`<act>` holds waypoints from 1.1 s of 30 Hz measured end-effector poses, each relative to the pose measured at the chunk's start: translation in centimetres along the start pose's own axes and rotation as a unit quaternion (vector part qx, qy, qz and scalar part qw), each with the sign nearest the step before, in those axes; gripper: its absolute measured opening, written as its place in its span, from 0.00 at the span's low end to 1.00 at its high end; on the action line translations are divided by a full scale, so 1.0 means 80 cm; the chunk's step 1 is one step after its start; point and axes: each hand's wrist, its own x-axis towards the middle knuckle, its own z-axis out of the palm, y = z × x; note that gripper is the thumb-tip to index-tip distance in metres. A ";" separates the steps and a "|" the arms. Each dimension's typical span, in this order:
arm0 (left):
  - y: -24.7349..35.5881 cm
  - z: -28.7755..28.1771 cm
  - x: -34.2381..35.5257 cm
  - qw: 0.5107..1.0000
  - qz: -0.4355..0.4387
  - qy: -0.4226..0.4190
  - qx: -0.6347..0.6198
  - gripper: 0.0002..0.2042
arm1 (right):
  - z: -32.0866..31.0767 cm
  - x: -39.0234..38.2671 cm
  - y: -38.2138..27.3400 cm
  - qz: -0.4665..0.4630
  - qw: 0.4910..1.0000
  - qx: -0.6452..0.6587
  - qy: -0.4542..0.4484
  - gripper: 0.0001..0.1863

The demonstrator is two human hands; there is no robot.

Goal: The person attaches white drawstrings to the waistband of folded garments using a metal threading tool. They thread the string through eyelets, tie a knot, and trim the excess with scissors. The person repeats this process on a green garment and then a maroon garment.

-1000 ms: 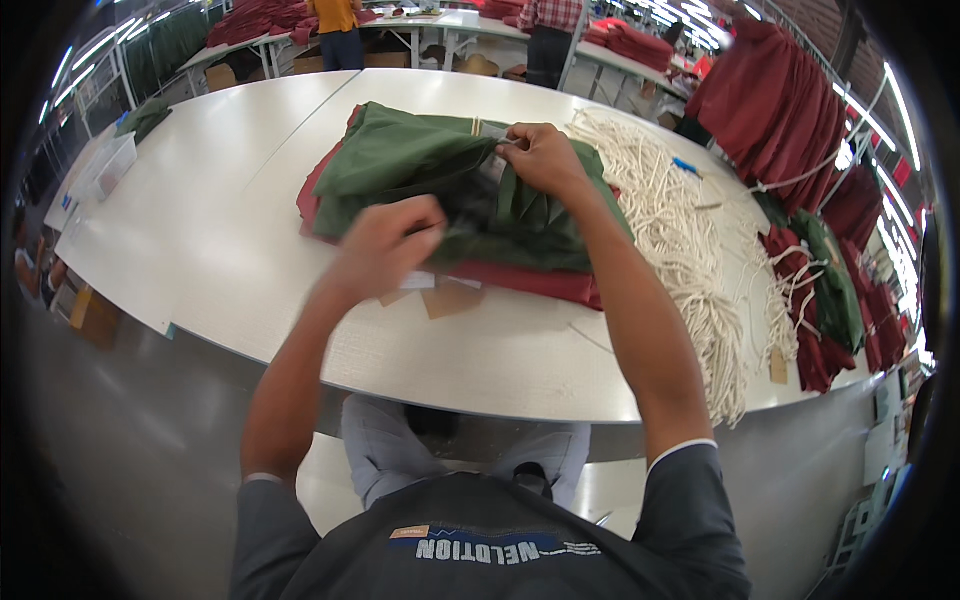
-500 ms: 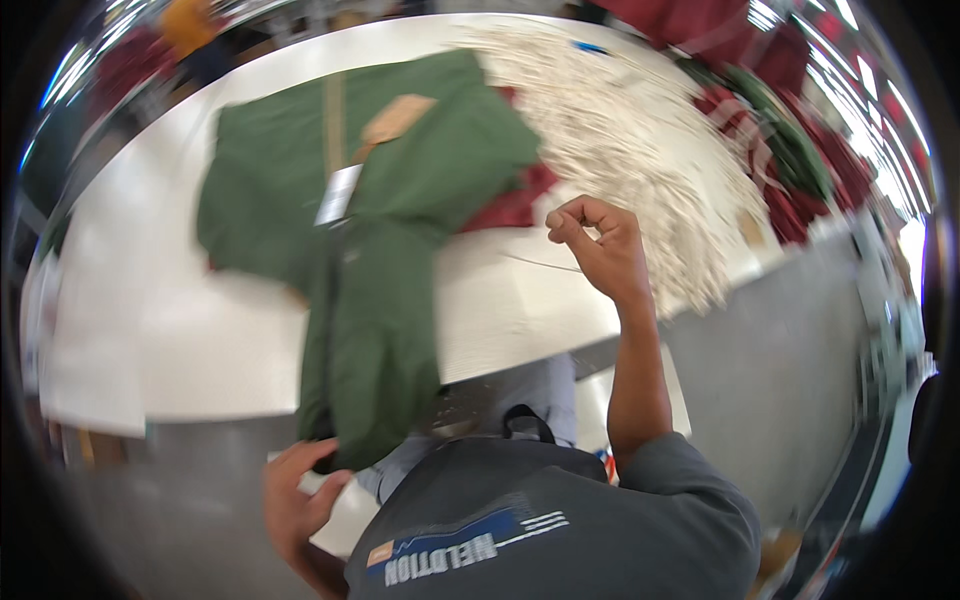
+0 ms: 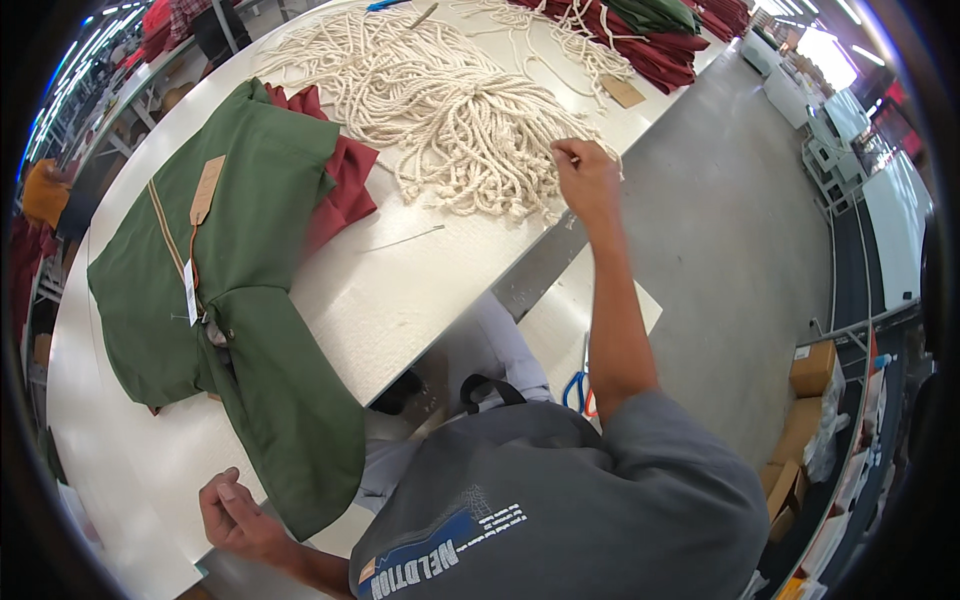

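A dark green garment [image 3: 240, 220] lies on the white table, with a hood-like flap [image 3: 300, 410] hanging over the near edge. It carries a tan hang tag [image 3: 208, 188] and a white label [image 3: 190, 292]. My left hand [image 3: 240, 520] is beside the flap, fingers curled together, nothing visible in them. At the right end of a heap of cream cords [image 3: 480, 130], my right hand [image 3: 588, 182] is closed in a pinch; whatever its fingertips hold, if anything, is hidden. A thin, straight, rod-like piece [image 3: 400, 239] rests between the garment and the table's near edge.
Dark red cloth [image 3: 345, 190] shows under the garment. Red and green folded pieces [image 3: 650, 40] are stacked at the far right of the table. Blue-and-orange-handled scissors [image 3: 575, 388] lie on a lower surface near my right forearm. Cardboard boxes [image 3: 800, 430] stand at right.
My view has swung right. My left hand has come away from the flap's edge and curled closed. My right hand has moved over to the end of the cord heap.
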 end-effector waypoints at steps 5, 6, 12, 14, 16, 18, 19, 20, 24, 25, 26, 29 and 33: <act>-0.006 -0.004 -0.025 0.999 -0.022 0.006 -0.028 0.13 | 0.053 0.013 0.013 0.022 0.990 -0.142 0.016 0.07; -0.010 -0.011 -0.030 0.998 -0.044 0.012 -0.040 0.14 | 0.055 0.014 0.012 0.029 0.988 -0.151 0.011 0.07; -0.031 -0.045 -0.037 0.994 -0.065 0.040 -0.080 0.14 | 0.004 0.009 -0.023 0.105 0.992 0.061 -0.033 0.09; -0.025 -0.044 -0.029 0.993 -0.059 0.032 -0.099 0.14 | -0.028 -0.003 -0.041 0.125 0.968 0.194 -0.102 0.09; -0.011 -0.033 -0.013 0.993 -0.023 0.000 -0.113 0.13 | -0.057 -0.019 -0.063 0.147 0.952 0.252 -0.096 0.09; 0.016 -0.017 0.005 0.988 0.004 -0.047 -0.146 0.12 | -0.095 -0.030 -0.085 0.135 0.919 0.353 -0.110 0.09; 0.032 -0.005 0.016 0.986 0.033 -0.078 -0.142 0.12 | -0.120 -0.037 -0.094 0.132 0.891 0.415 -0.126 0.10; 0.049 0.009 0.027 0.980 0.070 -0.113 -0.147 0.12 | -0.144 -0.043 -0.102 0.122 0.870 0.456 -0.146 0.09; 0.131 0.078 0.062 0.942 0.202 -0.214 -0.161 0.15 | -0.226 -0.081 -0.139 -0.088 0.821 0.522 -0.215 0.07; 0.151 0.106 0.063 0.924 0.225 -0.229 -0.206 0.12 | -0.239 -0.083 -0.149 -0.197 0.786 0.537 -0.234 0.06; 0.174 0.133 0.061 0.920 0.214 -0.259 -0.200 0.12 | -0.255 -0.073 -0.160 -0.336 0.769 0.477 -0.262 0.05; 0.237 0.216 0.039 0.826 0.349 -0.361 -0.256 0.33 | -0.314 -0.053 -0.202 -0.434 0.658 0.444 -0.426 0.04; 0.296 0.283 -0.008 0.760 0.448 -0.341 -0.325 0.30 | -0.378 -0.025 -0.254 -0.519 0.578 0.392 -0.493 0.07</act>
